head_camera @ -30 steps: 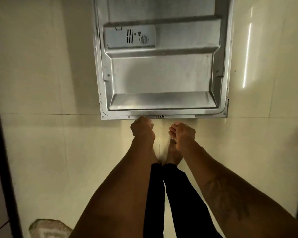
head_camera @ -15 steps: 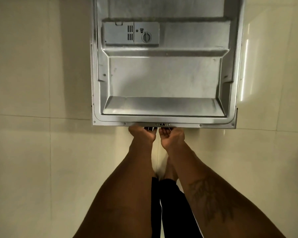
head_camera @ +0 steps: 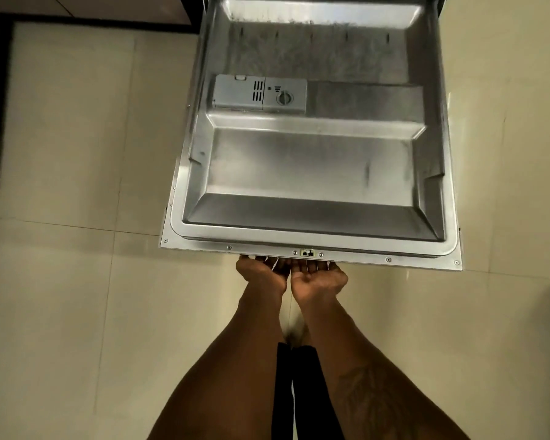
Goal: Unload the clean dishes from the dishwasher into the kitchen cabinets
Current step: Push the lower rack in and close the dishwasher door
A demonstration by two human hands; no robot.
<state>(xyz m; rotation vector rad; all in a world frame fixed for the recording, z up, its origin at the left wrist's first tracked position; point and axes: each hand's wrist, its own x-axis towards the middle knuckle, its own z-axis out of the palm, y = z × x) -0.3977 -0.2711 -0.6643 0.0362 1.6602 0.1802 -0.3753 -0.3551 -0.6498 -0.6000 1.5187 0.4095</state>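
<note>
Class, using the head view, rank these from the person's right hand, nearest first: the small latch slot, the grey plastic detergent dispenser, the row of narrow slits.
From the right hand:
1. Small latch slot, on the steel door's near rim, just above the hand.
2. Grey plastic detergent dispenser, mid-door, left.
3. Row of narrow slits, far hinge end.

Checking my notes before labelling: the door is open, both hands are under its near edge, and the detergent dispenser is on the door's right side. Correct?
Not quite. The dispenser sits on the left side of the door, as the head view shows. The rest holds: the door is open, and the left hand and right hand reach under its near edge.
</note>
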